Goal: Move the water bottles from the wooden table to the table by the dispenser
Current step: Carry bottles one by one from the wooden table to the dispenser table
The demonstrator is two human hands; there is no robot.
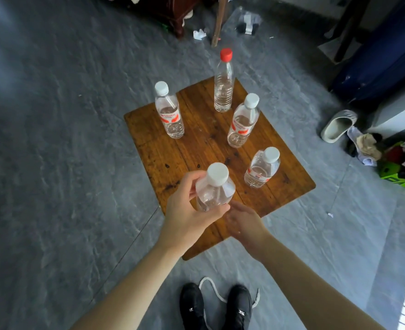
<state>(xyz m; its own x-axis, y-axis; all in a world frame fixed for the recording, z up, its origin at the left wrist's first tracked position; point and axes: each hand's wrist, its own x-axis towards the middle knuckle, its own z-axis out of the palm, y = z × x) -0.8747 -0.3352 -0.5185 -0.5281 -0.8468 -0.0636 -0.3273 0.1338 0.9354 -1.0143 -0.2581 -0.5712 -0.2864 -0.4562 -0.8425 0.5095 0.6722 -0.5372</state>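
Below, a low wooden table [196, 148] sits on grey stone-look floor [54, 139], with a pale slipper [338, 126] and a heap of clothes [392, 158] off to the right. Four water bottles stand on it: a tall red-capped bottle [223, 84] at the far edge and three white-capped ones [170, 113] [243, 122] [262, 167]. The left hand [189, 210] is wrapped around a fifth white-capped bottle [214, 189] above the table's near end. The right hand [243, 222] lies loose and empty just beside it, fingers extended. Black shoes [217, 306] show at the bottom
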